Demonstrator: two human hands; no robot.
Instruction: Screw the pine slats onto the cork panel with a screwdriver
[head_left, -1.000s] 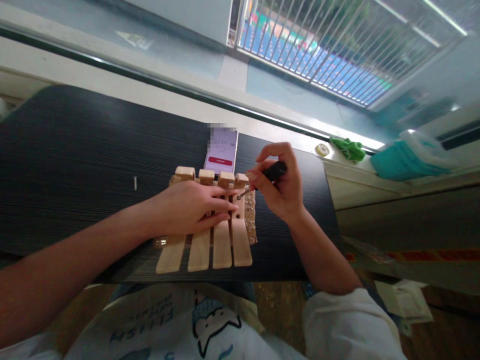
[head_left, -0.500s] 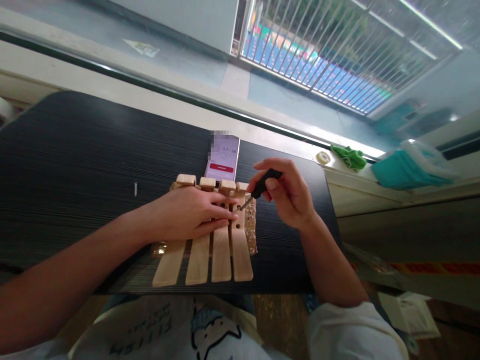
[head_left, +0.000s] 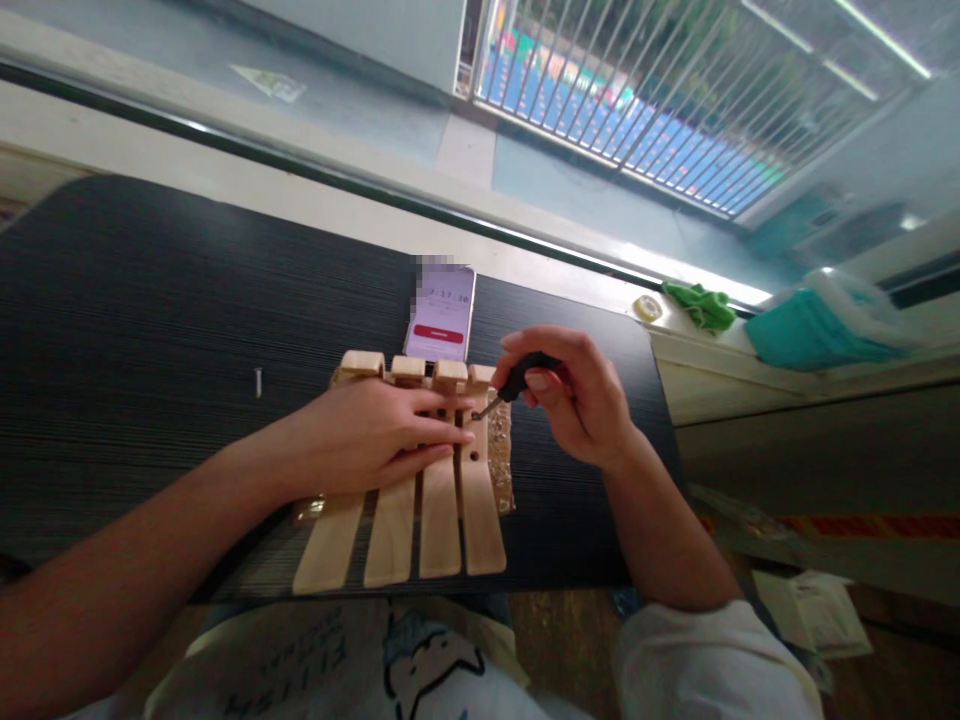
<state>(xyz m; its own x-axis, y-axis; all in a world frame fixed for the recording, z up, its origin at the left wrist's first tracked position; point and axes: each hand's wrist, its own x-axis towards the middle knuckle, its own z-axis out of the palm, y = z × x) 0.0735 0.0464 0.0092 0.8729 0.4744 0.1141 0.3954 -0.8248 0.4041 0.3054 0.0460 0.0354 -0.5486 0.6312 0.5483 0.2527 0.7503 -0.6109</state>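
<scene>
Several pale wooden slats point(head_left: 439, 520) lie side by side, each with a raised block at its far end. Across them my left hand point(head_left: 375, 425) lies flat, fingers stretched towards the rightmost slat. My right hand point(head_left: 577, 395) grips the dark handle of a screwdriver point(head_left: 523, 377), held tilted. The tool's tip meets the rightmost slat at a small screw or hole beside my left fingertips; which one I cannot tell. Another dark hole shows in that slat, nearer to me. Beneath the slats, a shiny brown wrapped piece point(head_left: 501, 460) shows at both sides.
Behind the slats, a lit phone point(head_left: 441, 310) stands on the black table point(head_left: 150, 290). A loose screw point(head_left: 259, 383) lies left of my hand. On the right ledge are a tape roll point(head_left: 646, 308), a green cloth point(head_left: 701, 306) and a teal lined bin point(head_left: 825, 320).
The view has shifted slightly. My right hand's grip and the screwdriver's handle have turned a little, the handle lying somewhat flatter. My left hand stays on the slats.
</scene>
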